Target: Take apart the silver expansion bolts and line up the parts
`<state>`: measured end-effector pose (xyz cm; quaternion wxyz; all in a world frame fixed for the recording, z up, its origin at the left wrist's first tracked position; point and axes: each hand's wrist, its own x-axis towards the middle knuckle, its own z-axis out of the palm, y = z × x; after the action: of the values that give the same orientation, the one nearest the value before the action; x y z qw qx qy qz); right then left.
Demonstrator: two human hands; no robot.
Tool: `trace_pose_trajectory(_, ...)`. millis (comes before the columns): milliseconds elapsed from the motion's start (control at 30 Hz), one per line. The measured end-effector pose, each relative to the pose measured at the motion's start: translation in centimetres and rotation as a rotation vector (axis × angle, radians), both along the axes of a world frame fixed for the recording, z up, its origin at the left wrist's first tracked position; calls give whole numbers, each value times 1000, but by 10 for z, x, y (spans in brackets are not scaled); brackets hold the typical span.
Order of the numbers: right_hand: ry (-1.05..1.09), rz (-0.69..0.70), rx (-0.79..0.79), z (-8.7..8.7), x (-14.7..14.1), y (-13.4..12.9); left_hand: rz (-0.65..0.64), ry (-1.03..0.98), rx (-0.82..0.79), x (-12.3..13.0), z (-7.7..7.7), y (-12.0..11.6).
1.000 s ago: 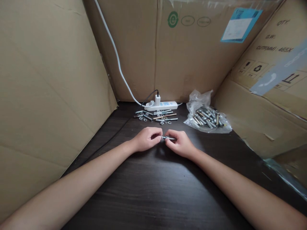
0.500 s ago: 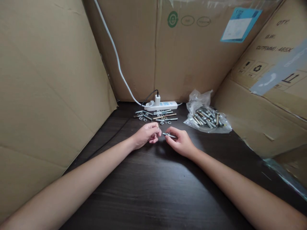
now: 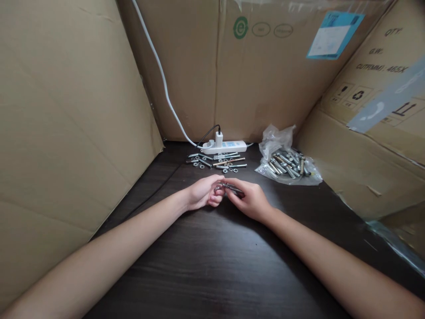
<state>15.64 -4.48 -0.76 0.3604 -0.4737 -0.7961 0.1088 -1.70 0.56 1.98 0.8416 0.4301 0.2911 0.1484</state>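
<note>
My right hand (image 3: pixel 250 198) is closed around a metal expansion bolt (image 3: pixel 235 189), which lies nearly level with its tip toward the left. My left hand (image 3: pixel 206 192) has its fingers curled and pinches a small metal ring, seemingly a washer (image 3: pixel 218 188), right at the bolt's tip. The fingertips of both hands meet there, partly covering the ring, so I cannot tell whether it is around the bolt. Beyond the hands lie several loose bolts (image 3: pixel 229 162), with nuts and washers (image 3: pixel 202 166) scattered among them.
A clear plastic bag (image 3: pixel 265 148) full of bolts lies at the back right. Behind the loose parts sits a white power strip (image 3: pixel 207 149) with a charger (image 3: pixel 218 139) plugged in. A black cable (image 3: pixel 152 192) runs along the left. Cardboard boxes (image 3: pixel 186 66) wall the dark table (image 3: pixel 212 266).
The gap between my hands has closed. My left hand has turned and brought the ring to the bolt's tip, while my right hand keeps holding the bolt in nearly the same place.
</note>
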Motion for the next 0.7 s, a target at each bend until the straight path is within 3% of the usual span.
trace_pose_trajectory(333,-174,-24,18,-5,1,2,15,37,81,1,0,-1)
trace_pose_trajectory(700,-134,-62,-2,-1,0,0,-5,0,140,0,-2,-1)
